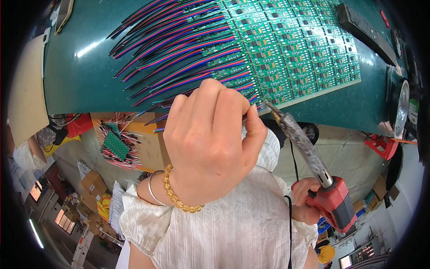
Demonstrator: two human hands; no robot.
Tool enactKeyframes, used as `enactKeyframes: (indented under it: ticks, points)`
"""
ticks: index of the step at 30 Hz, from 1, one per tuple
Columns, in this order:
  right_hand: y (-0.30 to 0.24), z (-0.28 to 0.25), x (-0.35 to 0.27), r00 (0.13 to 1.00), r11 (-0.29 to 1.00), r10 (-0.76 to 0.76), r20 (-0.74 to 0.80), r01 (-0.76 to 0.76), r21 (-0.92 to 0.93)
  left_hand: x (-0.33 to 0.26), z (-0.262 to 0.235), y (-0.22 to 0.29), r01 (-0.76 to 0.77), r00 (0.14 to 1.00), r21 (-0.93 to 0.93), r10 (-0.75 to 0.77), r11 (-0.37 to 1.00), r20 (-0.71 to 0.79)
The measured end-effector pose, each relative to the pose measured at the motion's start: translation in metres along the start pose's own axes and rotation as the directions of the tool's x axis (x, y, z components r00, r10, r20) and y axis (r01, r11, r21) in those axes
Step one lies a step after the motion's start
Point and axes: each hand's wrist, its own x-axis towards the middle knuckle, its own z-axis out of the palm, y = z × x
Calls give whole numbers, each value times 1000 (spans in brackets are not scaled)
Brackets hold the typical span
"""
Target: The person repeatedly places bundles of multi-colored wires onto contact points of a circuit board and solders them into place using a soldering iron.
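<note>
The fingertips of the left hand (210, 139) are turned away from the camera, so what is pinched between them cannot be seen clearly; only a thin wire end seems to be caught near the thumb, at the centre of the frame. The lower part of the right hand (307, 199) is hidden behind the red handle, and the soldering tip is partly lost against the dark table edge.

The soldering iron (309, 161) is seen at the lower right, with a grey, crusted, rough barrel and a red plastic grip. The panel of circuit boards (295, 49) is green, flat and divided into many small units, in the upper right of the frame. From it a fan of thin red, blue and black wires (179, 49) is spread to the upper left over the smooth dark green table (76, 67). A beaded yellow bracelet (177, 197) and a thin metal bangle are worn on the left wrist.

The left hand is closed into a tight pinch just below the wire ends. The right hand is wrapped fully around the iron's handle, the tip held just beside the left thumb, at the panel's lower edge.
</note>
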Motion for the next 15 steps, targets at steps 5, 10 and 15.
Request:
enactKeyframes:
  ticks: [5,10,15]
  points:
    - [-12,-3,-7,978,955,210,-17,-209,-211,1,1,-2,-19,1000,-15,19,1000,17]
    - [-3,-18,-14,970,917,234,61,-200,-345,-2,0,1,6,1000,2,-6,1000,21]
    - [1,-3,-4,994,988,101,47,-95,-121,1,1,-3,18,999,-31,-16,999,49]
